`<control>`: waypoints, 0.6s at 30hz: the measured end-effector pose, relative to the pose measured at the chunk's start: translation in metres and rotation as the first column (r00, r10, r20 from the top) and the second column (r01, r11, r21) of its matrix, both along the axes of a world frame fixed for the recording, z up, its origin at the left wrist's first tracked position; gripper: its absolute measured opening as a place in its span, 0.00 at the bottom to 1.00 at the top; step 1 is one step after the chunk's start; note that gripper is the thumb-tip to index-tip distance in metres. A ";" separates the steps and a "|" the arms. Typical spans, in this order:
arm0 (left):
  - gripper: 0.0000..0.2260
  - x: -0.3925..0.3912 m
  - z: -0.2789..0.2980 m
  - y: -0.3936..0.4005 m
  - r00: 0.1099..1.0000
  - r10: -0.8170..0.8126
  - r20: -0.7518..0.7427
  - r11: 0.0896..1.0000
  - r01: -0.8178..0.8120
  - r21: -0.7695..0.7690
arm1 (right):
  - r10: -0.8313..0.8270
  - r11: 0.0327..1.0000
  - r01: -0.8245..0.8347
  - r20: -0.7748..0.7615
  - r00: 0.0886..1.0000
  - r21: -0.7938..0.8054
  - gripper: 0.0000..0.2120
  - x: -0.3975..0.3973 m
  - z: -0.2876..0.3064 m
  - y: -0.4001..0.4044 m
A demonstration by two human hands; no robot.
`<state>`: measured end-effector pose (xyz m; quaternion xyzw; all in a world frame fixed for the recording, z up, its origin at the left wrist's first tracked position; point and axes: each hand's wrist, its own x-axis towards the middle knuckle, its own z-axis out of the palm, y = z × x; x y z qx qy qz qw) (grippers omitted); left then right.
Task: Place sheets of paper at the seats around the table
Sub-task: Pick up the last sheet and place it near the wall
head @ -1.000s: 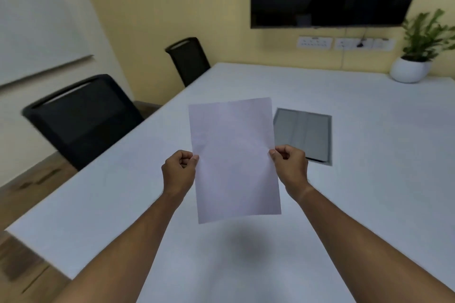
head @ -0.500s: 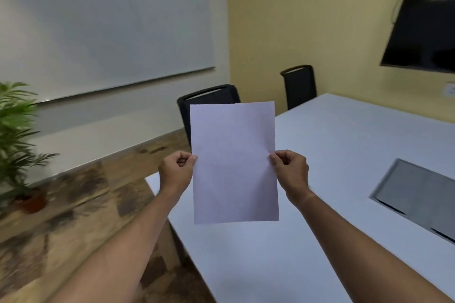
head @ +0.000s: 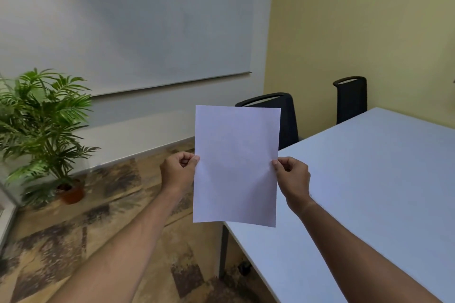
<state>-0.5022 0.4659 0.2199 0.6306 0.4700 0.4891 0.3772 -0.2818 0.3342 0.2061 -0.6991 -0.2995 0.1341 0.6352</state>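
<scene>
I hold a blank white sheet of paper (head: 236,165) upright in front of me, over the near left corner of the white table (head: 369,192). My left hand (head: 178,171) pinches its left edge and my right hand (head: 291,177) pinches its right edge. Two black chairs stand along the table's far left side: the nearer chair (head: 283,115) is partly hidden behind the sheet, the farther chair (head: 350,98) stands by the yellow wall.
A potted palm (head: 44,130) stands on the patterned floor at the left. A whiteboard (head: 128,24) covers the wall ahead. A table leg (head: 222,251) shows below the near corner. Open floor lies between the plant and the table.
The view has swung left: the screen, the small plant and the table's grey hatch have left the frame, and the palm and whiteboard have come in. Both hands keep the same hold on the sheet.
</scene>
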 end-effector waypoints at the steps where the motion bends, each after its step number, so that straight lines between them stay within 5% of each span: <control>1: 0.07 -0.005 0.001 0.010 1.000 0.000 0.000 1.000 0.000 -0.006 | -0.005 1.000 0.005 0.001 1.000 0.000 0.07 -0.006 0.001 0.010; 18: 0.09 0.019 -0.009 0.251 0.999 0.038 0.004 0.999 -0.037 -0.031 | -0.047 0.999 0.046 0.021 0.999 0.018 0.07 -0.001 -0.007 0.249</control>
